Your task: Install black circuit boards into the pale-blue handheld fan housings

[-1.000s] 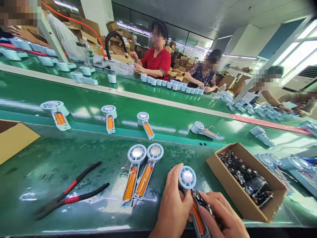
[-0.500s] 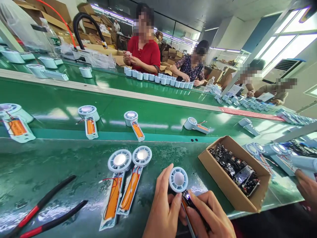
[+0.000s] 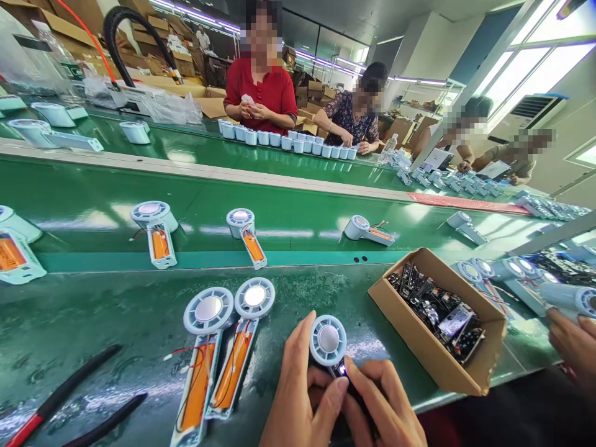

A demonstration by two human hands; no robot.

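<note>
Near the bench's front edge, my left hand (image 3: pixel 294 394) is closed around a light-blue handheld fan (image 3: pixel 328 329) with a round slotted head and silver centre. My right hand (image 3: pixel 388 400) has its fingers pressed on a small black circuit board (image 3: pixel 341 369) at the fan's neck, where a white-violet light glows. My fingers hide most of the handle. To the left, two opened fans lie side by side, a nearer one (image 3: pixel 208 308) and another (image 3: pixel 255 297). Orange batteries and thin red and black wires show in their handles.
A cardboard box (image 3: pixel 431 363) of black circuit boards stands right of my hands. Black-and-red-handled pliers (image 3: pixel 69 388) lie at left. Beyond, several fan bodies (image 3: pixel 241 216) sit on the green conveyor. A co-worker's hand (image 3: pixel 570 338) is at far right; other people sit across the line.
The view has shifted slightly, so the near things sit further left or lower. My fingers now cover more of the handle and board; the light still glows.
</note>
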